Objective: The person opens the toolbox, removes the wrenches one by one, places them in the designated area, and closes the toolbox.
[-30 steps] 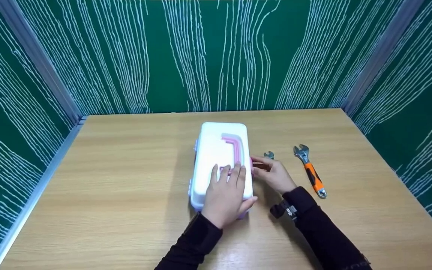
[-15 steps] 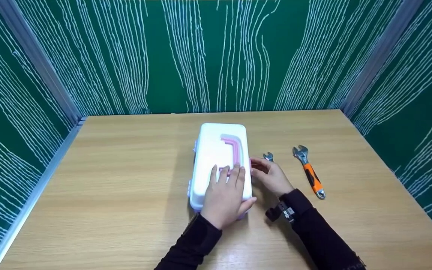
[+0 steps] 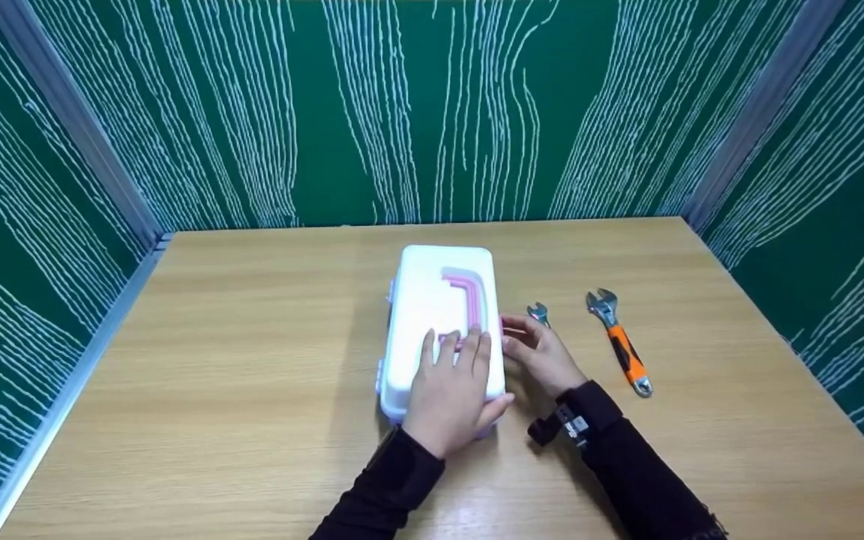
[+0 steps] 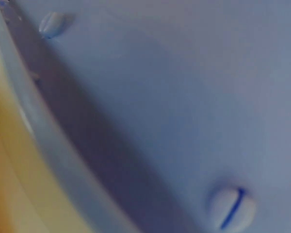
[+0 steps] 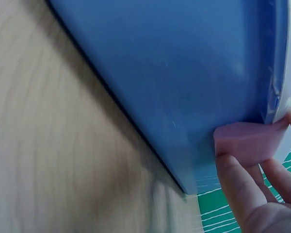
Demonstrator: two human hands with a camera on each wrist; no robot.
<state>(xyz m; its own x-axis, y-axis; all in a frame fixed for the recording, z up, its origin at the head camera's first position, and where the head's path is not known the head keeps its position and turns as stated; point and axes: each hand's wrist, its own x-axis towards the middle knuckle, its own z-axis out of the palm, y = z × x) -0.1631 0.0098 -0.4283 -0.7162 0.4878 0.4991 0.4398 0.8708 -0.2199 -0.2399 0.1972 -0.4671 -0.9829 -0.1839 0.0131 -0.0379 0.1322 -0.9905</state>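
Observation:
A plastic storage box point(image 3: 424, 300) with a white lid, a pink handle point(image 3: 469, 296) folded into it and a bluish body stands closed on the wooden table. My left hand point(image 3: 451, 401) rests on the lid, its fingers straight and spread across the near end of the handle. At the box's right side, my right hand point(image 3: 548, 352) pinches the pink latch point(image 5: 250, 141), fingers at its lower edge and thumb near the lid rim. In the left wrist view only a blurred bluish box wall point(image 4: 174, 107) with small round studs shows; the hand is hidden there.
Right of the box lies an adjustable wrench point(image 3: 627, 356) with an orange and black handle. A smaller wrench point(image 3: 538, 311) lies partly hidden behind my right hand. Green panels point(image 3: 462, 112) with pale wavy lines enclose the table point(image 3: 237, 375) at the back and sides.
My right wrist has shifted slightly left, and a little more of the small wrench shows. The left hand and the box stay in place.

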